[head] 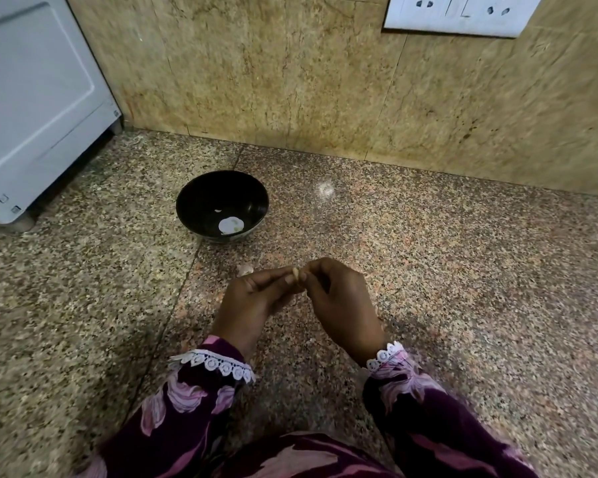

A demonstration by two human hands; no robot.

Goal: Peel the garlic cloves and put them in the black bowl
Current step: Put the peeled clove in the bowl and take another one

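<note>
A black bowl (222, 205) stands on the speckled granite counter, with a small pale peeled clove (218, 211) inside and a bright reflection at its bottom. In front of it, above the counter, my left hand (252, 305) and my right hand (339, 301) meet fingertip to fingertip. Both pinch one small pale garlic clove (296, 271), which is mostly hidden by the fingers. Another garlic piece (245, 269) lies on the counter just left of my left fingertips.
A white appliance (38, 105) stands at the back left on the granite counter (463, 270). A tan stone wall runs along the back, with a white socket plate (460, 13) at the upper right. My patterned sleeves fill the bottom edge.
</note>
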